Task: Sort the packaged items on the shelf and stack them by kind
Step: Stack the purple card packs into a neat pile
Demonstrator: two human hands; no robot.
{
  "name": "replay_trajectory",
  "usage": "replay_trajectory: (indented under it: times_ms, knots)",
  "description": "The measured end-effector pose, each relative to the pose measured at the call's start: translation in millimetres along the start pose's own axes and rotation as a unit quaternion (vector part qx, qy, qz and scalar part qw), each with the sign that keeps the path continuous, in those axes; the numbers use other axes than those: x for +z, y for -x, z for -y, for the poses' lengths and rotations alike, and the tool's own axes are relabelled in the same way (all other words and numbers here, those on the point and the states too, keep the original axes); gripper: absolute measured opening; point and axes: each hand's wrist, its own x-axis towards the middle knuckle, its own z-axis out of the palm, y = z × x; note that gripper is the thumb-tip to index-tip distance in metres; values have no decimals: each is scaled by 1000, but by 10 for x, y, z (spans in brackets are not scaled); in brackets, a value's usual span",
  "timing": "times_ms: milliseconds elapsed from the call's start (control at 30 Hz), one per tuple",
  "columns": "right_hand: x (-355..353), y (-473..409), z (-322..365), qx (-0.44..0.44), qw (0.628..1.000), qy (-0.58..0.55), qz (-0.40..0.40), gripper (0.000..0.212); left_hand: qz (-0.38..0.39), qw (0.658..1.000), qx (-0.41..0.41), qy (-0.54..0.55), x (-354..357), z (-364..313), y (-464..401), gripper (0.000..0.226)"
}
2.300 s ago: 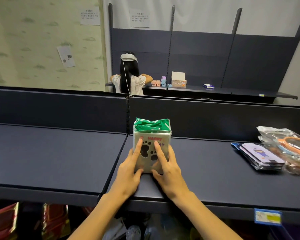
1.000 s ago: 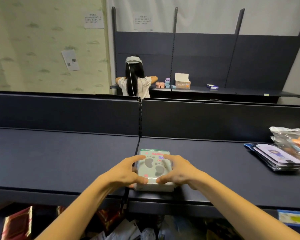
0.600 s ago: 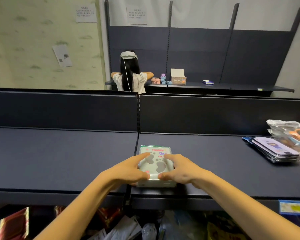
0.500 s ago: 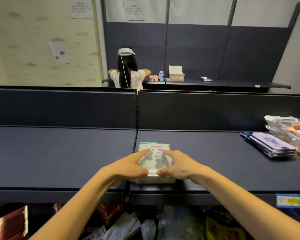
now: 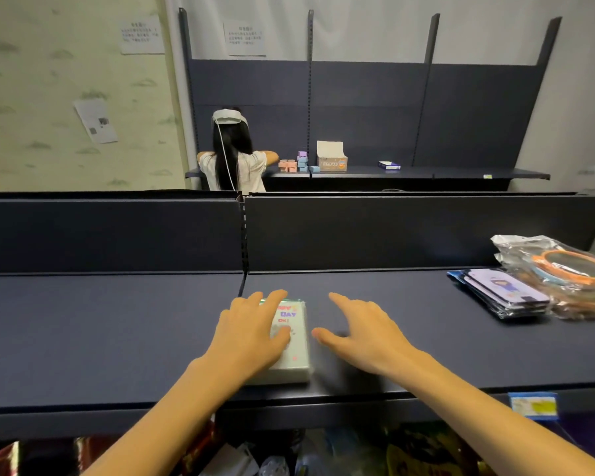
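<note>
A stack of pale paw-print packets (image 5: 294, 341) lies flat on the dark shelf (image 5: 409, 338) near its front edge, beside the seam between two shelf boards. My left hand (image 5: 251, 333) rests palm down on the stack with its fingers spread. My right hand (image 5: 361, 333) hovers just to the right of the stack, fingers relaxed and apart, holding nothing. At the right end of the shelf lies a pile of flat purple card packets (image 5: 505, 292), and next to it a heap of clear bags with orange rings (image 5: 564, 273).
The shelf's dark back panel (image 5: 392, 231) rises behind the stack. A price tag (image 5: 533, 405) sits on the front rail at the right. Bags and packets fill the space below the shelf (image 5: 241, 455). A person (image 5: 232, 156) works at a far shelf.
The packet stack was laid from upright to flat near the front edge. My right hand has come off it and moved right; my left hand now lies over its top.
</note>
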Motion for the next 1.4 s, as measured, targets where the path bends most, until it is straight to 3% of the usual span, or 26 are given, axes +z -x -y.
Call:
replay_trajectory:
  times_ms: [133, 233, 433, 767, 867, 1000, 1133, 1400]
  knots:
    - [-149, 34, -383, -36, 994, 91, -42, 77, -24, 998, 28, -44, 169, -347, -154, 69]
    - [-271, 64, -764, -43, 986, 147, -59, 92, -29, 997, 37, -56, 317, -669, -289, 81]
    - [-510, 113, -1638, -29, 980, 175, -85, 91, -13, 996, 53, -72, 627, -1395, -520, 92]
    - [-982, 241, -2998, 18, 988, 80, -131, 89, -19, 997, 61, -30, 1348, -2630, -1000, 87]
    - [-1032, 270, -3229, 27, 990, 62, -124, 76, -19, 998, 53, -24, 1469, -2915, -1092, 84]
    - [-1019, 311, -3453, 27, 988, 40, -144, 73, -15, 998, 57, -3, 1587, -3184, -1195, 82]
    - [-977, 318, -3586, 30, 989, 13, -147, 63, -22, 998, 62, 25, 1706, -3358, -1312, 64]
    - [-849, 237, -3664, 7, 989, -90, -120, 57, -5, 997, 54, 51, 1870, -3433, -1427, 64]
